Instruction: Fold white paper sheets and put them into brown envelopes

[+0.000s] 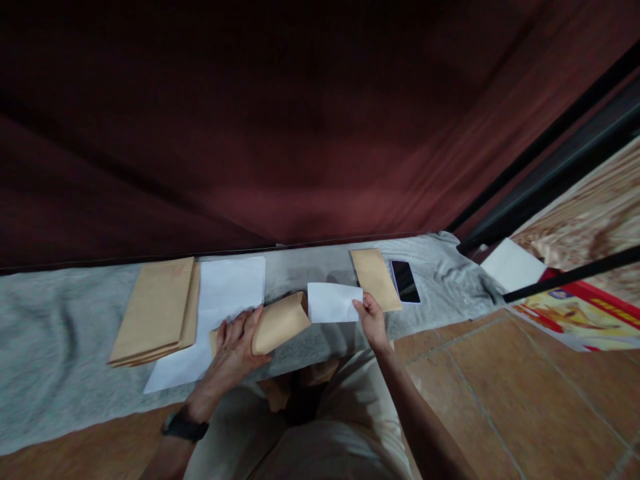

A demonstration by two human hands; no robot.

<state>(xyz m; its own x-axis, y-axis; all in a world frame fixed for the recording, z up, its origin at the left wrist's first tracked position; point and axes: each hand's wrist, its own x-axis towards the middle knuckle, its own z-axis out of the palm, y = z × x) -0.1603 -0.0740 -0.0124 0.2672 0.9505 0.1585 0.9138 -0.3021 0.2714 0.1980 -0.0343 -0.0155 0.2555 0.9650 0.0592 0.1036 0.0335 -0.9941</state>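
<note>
My left hand (237, 347) is closed round a brown paper envelope (281, 322), whose mouth gapes toward the right. In my right hand (371, 317) is a white folded paper (333, 303), pinched at its right end. The paper's left edge is right at the envelope's mouth; whether it has entered cannot be made out. White sheets (233, 283) lie flat behind and under my left hand. To their left rests a stack of brown envelopes (153, 307). Another brown envelope (376, 280) lies just beyond my right hand.
A grey cloth (45, 353) covers the surface. A phone (405, 281) lies at the right, beside the single envelope. Dark red fabric (300, 167) hangs behind. Black bars (565, 277), a white piece (513, 265) and a colourful printed package (580, 317) are at the far right, above floor tiles (540, 380).
</note>
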